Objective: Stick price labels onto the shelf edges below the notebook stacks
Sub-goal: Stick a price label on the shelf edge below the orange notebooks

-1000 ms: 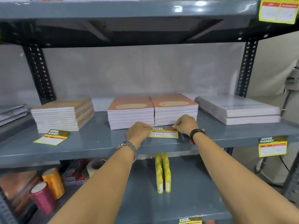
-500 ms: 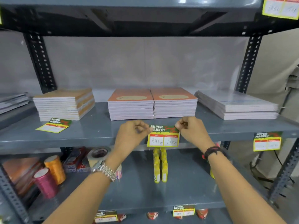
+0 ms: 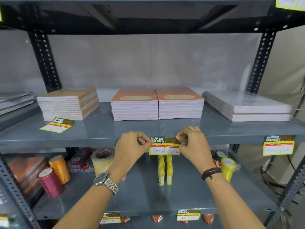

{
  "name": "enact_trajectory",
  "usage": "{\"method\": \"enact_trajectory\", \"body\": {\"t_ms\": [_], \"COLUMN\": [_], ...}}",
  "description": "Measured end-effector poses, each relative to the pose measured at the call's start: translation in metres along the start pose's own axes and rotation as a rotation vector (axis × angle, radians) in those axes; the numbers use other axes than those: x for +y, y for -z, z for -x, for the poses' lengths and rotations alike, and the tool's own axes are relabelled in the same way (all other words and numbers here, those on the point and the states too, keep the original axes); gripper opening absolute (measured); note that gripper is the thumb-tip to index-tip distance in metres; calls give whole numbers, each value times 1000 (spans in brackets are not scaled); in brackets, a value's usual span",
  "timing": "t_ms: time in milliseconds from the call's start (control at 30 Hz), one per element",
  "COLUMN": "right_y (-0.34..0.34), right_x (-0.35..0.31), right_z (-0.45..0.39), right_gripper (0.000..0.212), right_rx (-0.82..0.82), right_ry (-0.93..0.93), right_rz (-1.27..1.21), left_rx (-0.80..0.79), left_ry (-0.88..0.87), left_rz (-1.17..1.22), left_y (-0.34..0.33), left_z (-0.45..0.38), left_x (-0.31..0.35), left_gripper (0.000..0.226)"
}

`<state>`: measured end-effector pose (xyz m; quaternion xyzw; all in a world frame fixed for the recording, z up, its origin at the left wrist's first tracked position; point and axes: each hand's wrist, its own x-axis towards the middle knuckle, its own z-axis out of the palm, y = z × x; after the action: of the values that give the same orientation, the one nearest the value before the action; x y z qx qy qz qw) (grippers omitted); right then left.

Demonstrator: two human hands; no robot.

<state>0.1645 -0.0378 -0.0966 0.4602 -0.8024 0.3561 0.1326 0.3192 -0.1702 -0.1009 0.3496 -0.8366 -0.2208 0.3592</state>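
Note:
A yellow-green "Super Market" price label [image 3: 164, 146] hangs against the front edge of the grey shelf [image 3: 99, 138], right below two orange notebook stacks [image 3: 157, 104]. My left hand [image 3: 133, 146] pinches its top left corner. My right hand [image 3: 192, 142] pinches its top right corner. Another loose label [image 3: 57, 125] lies flat on the shelf in front of the tan notebook stack [image 3: 69, 104]. One more label [image 3: 279, 144] is stuck on the shelf edge under the white notebook stack [image 3: 247, 105].
On the shelf below stand thread spools [image 3: 55, 174], a tape roll [image 3: 102, 158], yellow bottles [image 3: 165, 169] and a yellow ribbon spool [image 3: 227, 167]. Black perforated uprights [image 3: 44, 60] frame the rack. More labels [image 3: 188, 214] sit on the lowest edge.
Both hands lifted the label off the shelf top and brought it down over the front edge, so it now hangs upright. The view dropped lower.

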Motion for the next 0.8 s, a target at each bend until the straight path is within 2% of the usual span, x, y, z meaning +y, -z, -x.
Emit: {"method": "enact_trajectory", "body": {"t_ms": [167,300,400,467,533,800], "right_y": [-2,-9,-18,-22,-24,-21], "right_x": [2,2,-3,-5,-6,-6], "right_z": [7,10,8,6,4,-2], "right_gripper": [9,42,62,63,61,40], "right_rx": [60,61,44,59,61,33], "right_ry": [3,-2,-13,-11,-13,-91], "right_rz": [-53,-109,-83,-61,-35,-122], "left_rx": [-6,20,117,78,11,26], "left_ry": [10,-46,-248,-373,-425,-402], "left_rz": [-58,-158,-157,-145,-130,-3], "left_y": [1,5,4,-1,-8,-22], "left_z": [-3,0,-2,-7,-12,-15], "left_x": [2,2,2,3,3,-10], "left_gripper": [24,29,28,25,22,20]}}
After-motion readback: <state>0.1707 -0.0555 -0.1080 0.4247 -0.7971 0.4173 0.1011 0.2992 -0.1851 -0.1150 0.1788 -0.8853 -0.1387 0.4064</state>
